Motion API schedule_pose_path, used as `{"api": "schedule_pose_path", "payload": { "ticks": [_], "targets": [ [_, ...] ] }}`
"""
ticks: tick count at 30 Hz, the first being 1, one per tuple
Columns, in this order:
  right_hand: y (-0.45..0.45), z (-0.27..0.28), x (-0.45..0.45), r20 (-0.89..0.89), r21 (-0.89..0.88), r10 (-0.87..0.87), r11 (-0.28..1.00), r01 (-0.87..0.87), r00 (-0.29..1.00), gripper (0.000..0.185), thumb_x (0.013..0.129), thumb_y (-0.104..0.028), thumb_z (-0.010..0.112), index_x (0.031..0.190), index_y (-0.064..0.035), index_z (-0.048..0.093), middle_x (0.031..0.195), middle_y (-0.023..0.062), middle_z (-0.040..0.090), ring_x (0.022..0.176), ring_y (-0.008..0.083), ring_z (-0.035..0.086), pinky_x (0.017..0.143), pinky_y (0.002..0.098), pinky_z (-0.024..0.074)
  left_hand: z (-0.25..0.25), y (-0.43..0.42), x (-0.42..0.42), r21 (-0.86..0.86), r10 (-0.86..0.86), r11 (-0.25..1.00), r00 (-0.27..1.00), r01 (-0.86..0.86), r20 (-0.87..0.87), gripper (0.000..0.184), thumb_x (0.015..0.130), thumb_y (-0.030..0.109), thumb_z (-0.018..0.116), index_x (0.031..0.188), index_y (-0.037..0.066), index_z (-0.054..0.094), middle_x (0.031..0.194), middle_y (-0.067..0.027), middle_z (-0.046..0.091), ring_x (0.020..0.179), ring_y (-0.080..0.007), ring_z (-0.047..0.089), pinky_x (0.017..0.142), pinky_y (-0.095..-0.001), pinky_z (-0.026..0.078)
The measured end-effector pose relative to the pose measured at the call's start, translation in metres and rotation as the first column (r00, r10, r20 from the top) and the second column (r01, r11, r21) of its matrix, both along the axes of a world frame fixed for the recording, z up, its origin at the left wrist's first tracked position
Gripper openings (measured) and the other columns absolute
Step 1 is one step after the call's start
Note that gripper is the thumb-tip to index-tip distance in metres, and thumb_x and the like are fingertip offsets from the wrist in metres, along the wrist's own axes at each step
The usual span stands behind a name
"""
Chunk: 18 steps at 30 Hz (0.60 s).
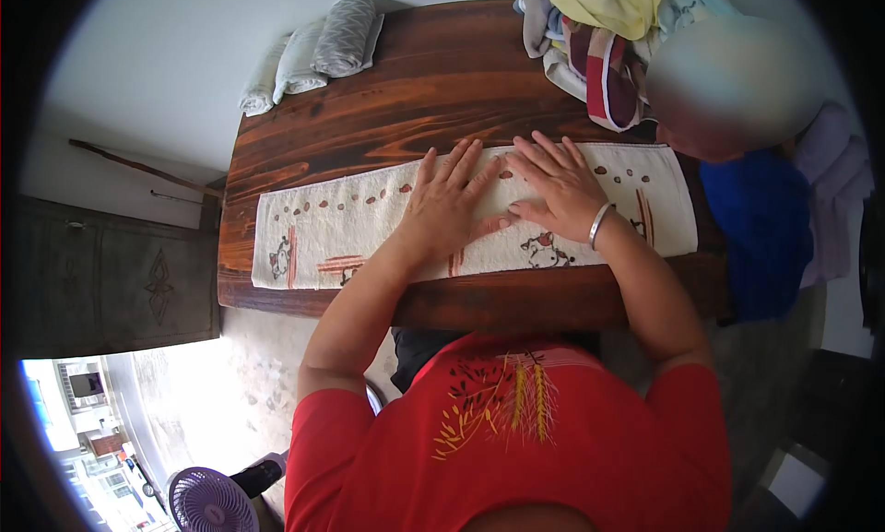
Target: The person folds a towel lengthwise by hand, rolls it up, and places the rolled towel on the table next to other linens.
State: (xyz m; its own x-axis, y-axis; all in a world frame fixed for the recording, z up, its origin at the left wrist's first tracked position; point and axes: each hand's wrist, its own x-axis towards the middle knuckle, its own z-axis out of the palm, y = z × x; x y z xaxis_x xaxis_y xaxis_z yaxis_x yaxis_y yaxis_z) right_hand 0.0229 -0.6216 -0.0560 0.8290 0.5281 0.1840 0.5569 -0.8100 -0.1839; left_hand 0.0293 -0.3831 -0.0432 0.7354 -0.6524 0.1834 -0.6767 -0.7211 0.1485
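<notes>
A long cream towel [341,220] with brown dots, stripes and small animal figures lies lengthwise along the front of the dark wooden table [442,57]. It looks folded into a strip. My left hand [449,200] rests flat on its middle, fingers spread. Just to the right, my right hand [560,189] also presses flat on the towel, fingers apart, with a silver bangle at the wrist. The two thumbs are close together near the towel's centre. Neither hand grips anything.
Rolled towels [343,39] line the back left of the table. A pile of cloths [608,34] lies at the back right. A person [737,89] with a blurred head is beside it, near blue cloth [761,232]. A purple fan [212,502] stands at lower left.
</notes>
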Motion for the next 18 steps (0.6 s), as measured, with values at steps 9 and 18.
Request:
{"api": "schedule_pose_path", "payload": {
  "ticks": [9,18],
  "targets": [
    [-0.003,0.004,0.004,-0.037,-0.029,0.022,0.999,-0.023,0.999,0.07,0.093,-0.051,0.056,0.149,-0.0119,0.039,0.159,0.0098,0.029,0.149,0.0293,0.02,0.121,0.0519,0.0115,-0.002,0.0,0.002,0.01,-0.004,1.0,1.0,0.004,0.001,0.084,0.088,0.07,0.049,0.15,0.014,0.04,0.156,-0.019,0.031,0.148,-0.032,0.022,0.119,-0.0542,0.012],
    [-0.015,0.006,0.011,-0.087,-0.042,-0.066,0.997,0.062,0.994,0.071,0.093,-0.059,0.05,0.15,-0.0163,0.039,0.159,0.0089,0.029,0.15,0.028,0.017,0.121,0.0515,0.0084,0.007,0.015,-0.001,0.083,0.067,0.995,0.996,-0.062,-0.052,0.081,0.088,0.061,0.057,0.151,0.014,0.038,0.158,-0.0188,0.028,0.149,-0.0318,0.021,0.12,-0.0513,0.011]
  ]
}}
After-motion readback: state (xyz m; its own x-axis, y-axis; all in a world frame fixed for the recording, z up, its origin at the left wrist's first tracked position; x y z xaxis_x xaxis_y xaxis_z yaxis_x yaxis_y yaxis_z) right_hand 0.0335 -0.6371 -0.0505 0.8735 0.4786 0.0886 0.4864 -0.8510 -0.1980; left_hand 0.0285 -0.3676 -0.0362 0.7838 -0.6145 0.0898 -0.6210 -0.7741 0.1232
